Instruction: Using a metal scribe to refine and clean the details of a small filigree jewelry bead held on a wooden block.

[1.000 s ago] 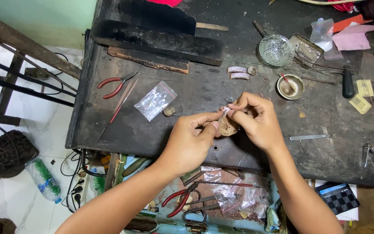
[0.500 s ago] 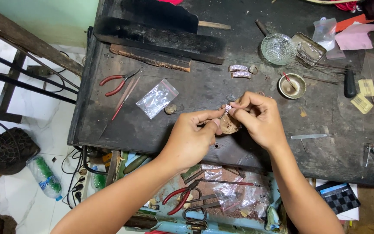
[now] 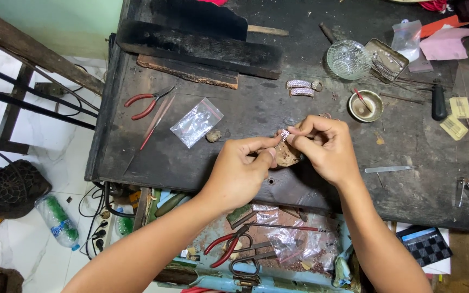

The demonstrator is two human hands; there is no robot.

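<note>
Jewelled ring (image 3: 285, 133), small and sparkling, is being pinched between the fingertips of both hands just above the dark tabletop (image 3: 245, 163), over a small brown wooden block (image 3: 287, 155) that is lying under the fingers. The left hand (image 3: 241, 172) is closing thumb and forefinger on a thin tool whose tip is touching the ring; the tool itself is too fine to name. The right hand (image 3: 324, 149) is gripping the ring from the other side, fingers curled in tight.

Nearer than the hands, an open drawer is showing red-handled pliers (image 3: 225, 244) and crumpled plastic bags. Just left of the left hand, a clear zip bag (image 3: 196, 122) is lying beside a small pebble-like lump (image 3: 213, 135). Farther left, red-handled cutters (image 3: 146, 102) are resting near the tabletop's edge. To the right of the right hand, a flat metal strip (image 3: 390, 169) is lying. Beyond the hands, two more jewelled bands (image 3: 299, 88) are sitting together, with a small brass bowl (image 3: 366, 105) to their right and a glass dish (image 3: 348, 59) farther back.
</note>
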